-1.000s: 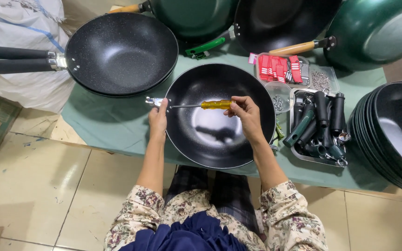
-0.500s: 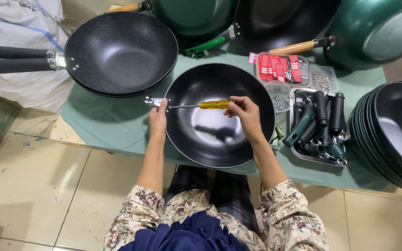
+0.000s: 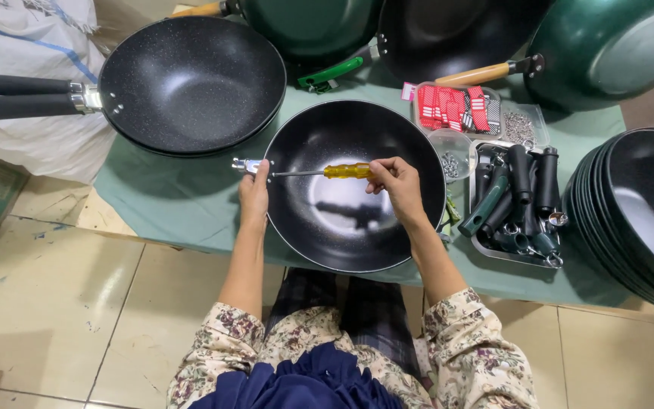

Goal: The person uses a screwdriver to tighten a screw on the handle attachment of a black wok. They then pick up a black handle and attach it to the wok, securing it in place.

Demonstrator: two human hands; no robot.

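Observation:
A black non-stick wok (image 3: 357,220) lies on the green cloth in front of me. My left hand (image 3: 253,198) grips its left rim, beside a small metal handle bracket (image 3: 247,165). My right hand (image 3: 397,185) holds a screwdriver (image 3: 325,172) with a yellow handle. The screwdriver lies level across the wok, its tip pointing left at the bracket.
A second black wok (image 3: 191,79) with a long black handle sits at the upper left. Green pans (image 3: 607,45) stand along the back. A metal tray of black and green handles (image 3: 516,201), a clear cup of screws (image 3: 452,151), a box of red packets (image 3: 454,106) and stacked dark woks (image 3: 641,212) are on the right.

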